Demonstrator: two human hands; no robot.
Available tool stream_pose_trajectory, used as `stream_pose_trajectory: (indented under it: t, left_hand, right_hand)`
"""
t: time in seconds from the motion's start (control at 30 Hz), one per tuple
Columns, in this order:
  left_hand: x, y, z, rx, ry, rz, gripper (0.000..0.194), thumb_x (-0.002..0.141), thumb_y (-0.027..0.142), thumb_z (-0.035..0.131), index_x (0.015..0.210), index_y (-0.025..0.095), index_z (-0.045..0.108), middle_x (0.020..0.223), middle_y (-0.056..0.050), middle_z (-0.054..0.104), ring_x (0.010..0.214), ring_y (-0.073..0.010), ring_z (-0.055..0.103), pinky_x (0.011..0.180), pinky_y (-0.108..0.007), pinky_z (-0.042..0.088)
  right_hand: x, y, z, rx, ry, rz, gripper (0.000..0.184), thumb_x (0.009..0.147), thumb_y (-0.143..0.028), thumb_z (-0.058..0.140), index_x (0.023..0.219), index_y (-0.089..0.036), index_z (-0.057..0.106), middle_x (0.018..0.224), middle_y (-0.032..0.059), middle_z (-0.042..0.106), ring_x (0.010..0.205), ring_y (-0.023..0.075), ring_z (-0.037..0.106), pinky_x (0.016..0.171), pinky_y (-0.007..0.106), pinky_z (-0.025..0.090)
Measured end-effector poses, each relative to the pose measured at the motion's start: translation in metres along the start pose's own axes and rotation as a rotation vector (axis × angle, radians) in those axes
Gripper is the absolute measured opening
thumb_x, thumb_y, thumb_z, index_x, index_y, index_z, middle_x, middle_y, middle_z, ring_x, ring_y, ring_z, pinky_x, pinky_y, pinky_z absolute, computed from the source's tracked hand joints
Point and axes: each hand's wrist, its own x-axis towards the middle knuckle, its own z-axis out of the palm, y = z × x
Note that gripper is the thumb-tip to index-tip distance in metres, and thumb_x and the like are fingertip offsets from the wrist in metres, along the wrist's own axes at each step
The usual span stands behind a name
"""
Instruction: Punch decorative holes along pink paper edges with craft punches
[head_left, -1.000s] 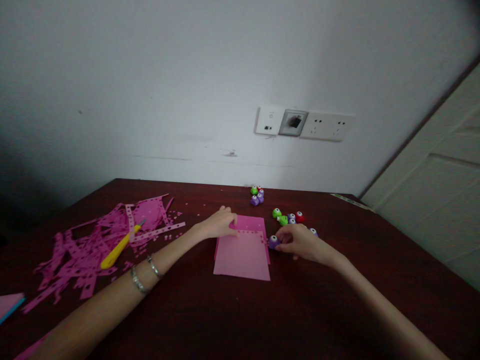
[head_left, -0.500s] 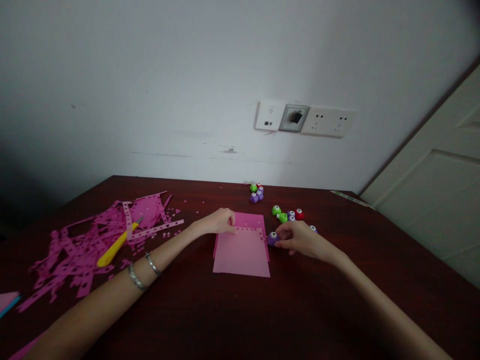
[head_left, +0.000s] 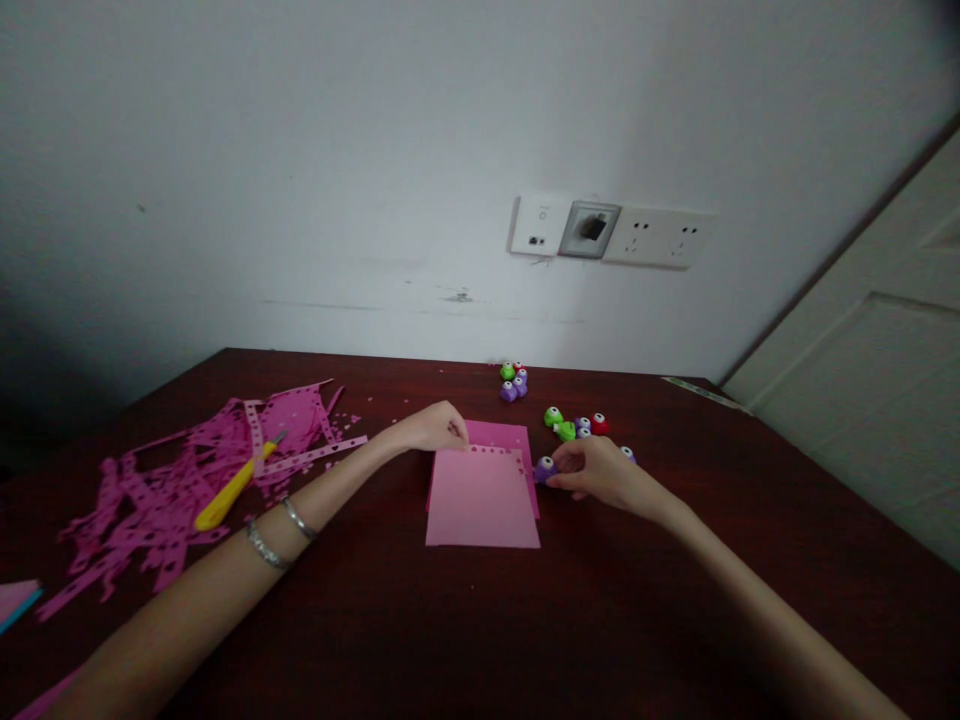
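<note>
Holding a purple punch (head_left: 545,471) beside pink paper

A pale wall (head_left: 300,150) rises behind a dark reddish-brown table (head_left: 360,640). On the table's left side sprawls a heap of pink paper scraps (head_left: 150,510), many of them hole-punched strips. In the middle lies a darker pink sheet (head_left: 501,434), mostly covered by a paler pink sheet (head_left: 484,505) whose top edge carries a row of punched holes.

The person's left hand (head_left: 435,428) rests at the upper left corner of the sheets, its fingers curled in; whether they pinch the paper cannot be told. The right hand (head_left: 604,478) is to the right of the sheets, thumb and fingers closed around the purple punch, which sits right at their right edge. A yellow-handled knife (head_left: 229,495) lies across the scraps.

Smaller still are the other punches, each with an eye-like top: a back cluster (head_left: 514,383) near the wall, a right-hand cluster (head_left: 568,430) beyond the right hand, and one more purple one (head_left: 628,455) partly hidden behind that hand.
</note>
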Motion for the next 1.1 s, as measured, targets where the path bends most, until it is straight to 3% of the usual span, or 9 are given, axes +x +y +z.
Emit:
stream_pose_trajectory:
  t: [0.23, 1.1]
  left_hand:
    - [-0.0053, 0.0027, -0.0095, -0.146, -0.024, -0.028, 0.017, 0.064, 0.030, 0.066, 0.071, 0.014, 0.070, 0.068, -0.004, 0.067, 0.062, -0.0129, 0.056, 0.058, -0.024, 0.038]
    - [-0.0040, 0.0015, -0.0089, -0.209, -0.020, -0.105, 0.020, 0.060, 0.029, 0.067, 0.071, 0.013, 0.070, 0.067, -0.004, 0.067, 0.061, -0.0126, 0.054, 0.060, -0.024, 0.038]
  right_hand:
    - [-0.0011, -0.0020, -0.0010, -0.029, 0.008, -0.076, 0.017, 0.067, -0.024, 0.067, 0.081, -0.014, 0.064, 0.068, 0.0037, 0.068, 0.057, 0.0150, 0.062, 0.051, 0.025, 0.050]
    - [-0.0016, -0.0074, 0.0012, -0.041, 0.003, -0.134, 0.016, 0.067, -0.018, 0.067, 0.083, -0.016, 0.064, 0.080, 0.0043, 0.070, 0.075, 0.0181, 0.065, 0.068, 0.028, 0.051]
